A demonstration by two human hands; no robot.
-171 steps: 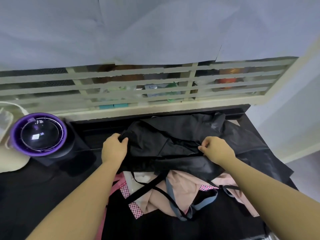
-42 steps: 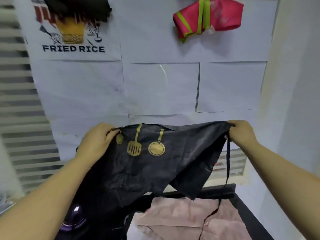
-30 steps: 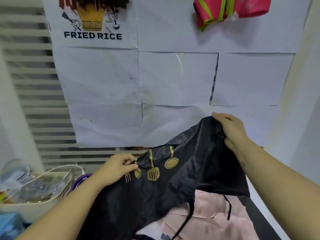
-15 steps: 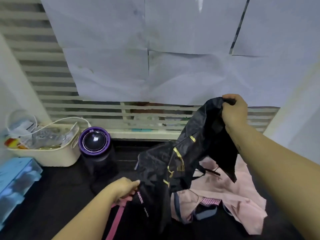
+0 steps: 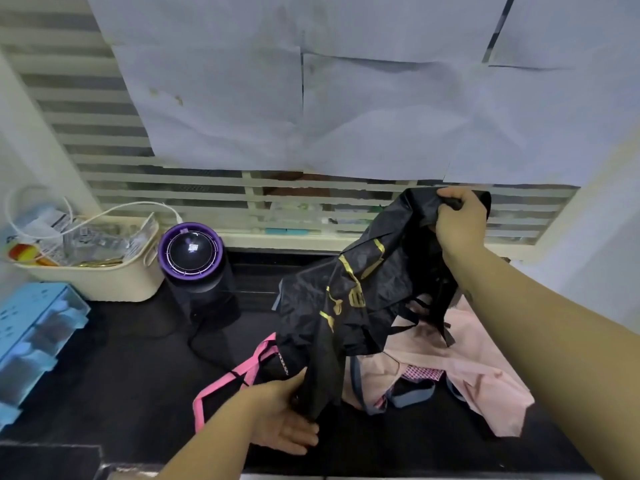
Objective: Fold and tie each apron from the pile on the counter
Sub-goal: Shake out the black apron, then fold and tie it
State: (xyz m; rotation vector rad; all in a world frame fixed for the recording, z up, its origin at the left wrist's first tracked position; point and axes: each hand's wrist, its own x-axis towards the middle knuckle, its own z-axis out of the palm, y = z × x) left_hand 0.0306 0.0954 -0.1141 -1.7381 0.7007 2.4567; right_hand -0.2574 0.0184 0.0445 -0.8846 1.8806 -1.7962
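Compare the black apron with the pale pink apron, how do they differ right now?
The black apron hangs bunched from the right hand, which grips its top; the pale pink apron lies crumpled on the counter. The black apron carries gold prints; the pale pink apron shows checked trim. Both are unfolded.

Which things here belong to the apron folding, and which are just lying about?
Job: black apron, gripped by right hand, touched by left hand; pink apron; pink-trimmed apron; counter.
Lying about: cream basket; purple-rimmed device; blue tray.
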